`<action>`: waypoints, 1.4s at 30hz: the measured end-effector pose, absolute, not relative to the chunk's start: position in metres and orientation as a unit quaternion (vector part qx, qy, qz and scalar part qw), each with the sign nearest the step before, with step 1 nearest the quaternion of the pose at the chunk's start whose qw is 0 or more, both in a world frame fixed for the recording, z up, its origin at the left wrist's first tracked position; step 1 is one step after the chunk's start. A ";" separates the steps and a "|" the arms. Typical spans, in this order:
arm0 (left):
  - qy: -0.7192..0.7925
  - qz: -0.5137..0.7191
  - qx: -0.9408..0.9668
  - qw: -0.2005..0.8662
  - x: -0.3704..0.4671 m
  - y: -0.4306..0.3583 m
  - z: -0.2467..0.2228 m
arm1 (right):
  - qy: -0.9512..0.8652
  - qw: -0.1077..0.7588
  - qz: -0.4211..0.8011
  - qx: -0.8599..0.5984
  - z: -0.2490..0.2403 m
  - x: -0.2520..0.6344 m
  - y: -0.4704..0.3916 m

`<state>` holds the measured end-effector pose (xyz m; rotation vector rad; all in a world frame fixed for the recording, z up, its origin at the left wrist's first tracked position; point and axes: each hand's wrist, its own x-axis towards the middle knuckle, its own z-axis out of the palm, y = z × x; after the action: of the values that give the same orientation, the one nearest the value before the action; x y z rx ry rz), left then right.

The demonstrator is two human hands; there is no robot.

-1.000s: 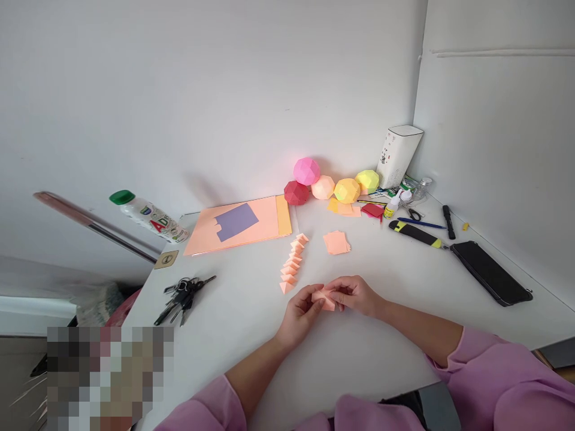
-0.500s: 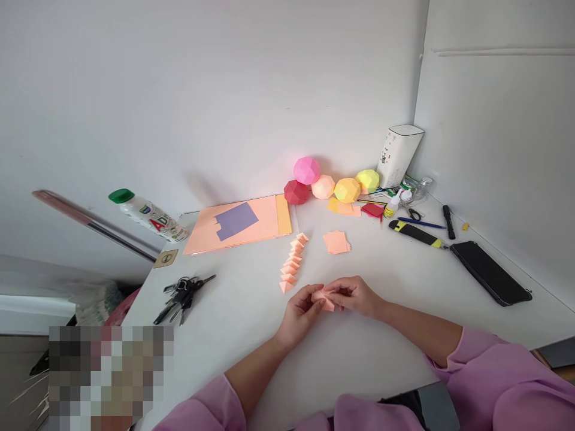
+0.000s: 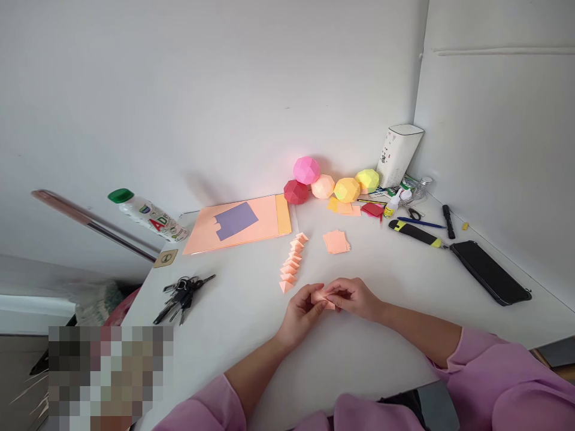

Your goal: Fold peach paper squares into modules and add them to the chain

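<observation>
Hands [image 3: 300, 316] [image 3: 362, 299] curl around peach paper [image 3: 319, 295], apparently folded.

Folded peach paper [image 3: 319, 296] sits between left hand [image 3: 300, 314] and right hand [image 3: 358, 297].

A white desk [image 3: 251, 287] is standing against adjoining walls [image 3: 224, 90] and serving as a papercraft workspace. Coloured sheets [image 3: 269, 218], faceted balls [image 3: 347, 190], a utility knife [image 3: 415, 233] and a pen [image 3: 422, 222] are indicating this use; home or office is remaining undetermined.
</observation>
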<state>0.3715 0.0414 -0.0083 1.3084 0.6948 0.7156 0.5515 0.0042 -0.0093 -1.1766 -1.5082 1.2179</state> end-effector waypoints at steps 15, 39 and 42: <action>0.321 0.319 0.667 0.591 0.372 0.043 -0.008 | -0.640 0.419 0.450 -0.460 -0.005 0.548 0.004; 0.295 0.346 0.696 0.556 0.368 0.044 -0.016 | -0.576 0.415 0.511 -0.484 -0.005 0.551 0.006; 0.301 0.341 0.690 0.562 0.368 0.044 -0.015 | -0.575 0.416 0.511 -0.486 -0.006 0.551 0.006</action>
<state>0.3680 0.0441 -0.0149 1.6258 0.7099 0.8026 0.5506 0.0060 -0.0056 -1.2194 -1.4435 1.2830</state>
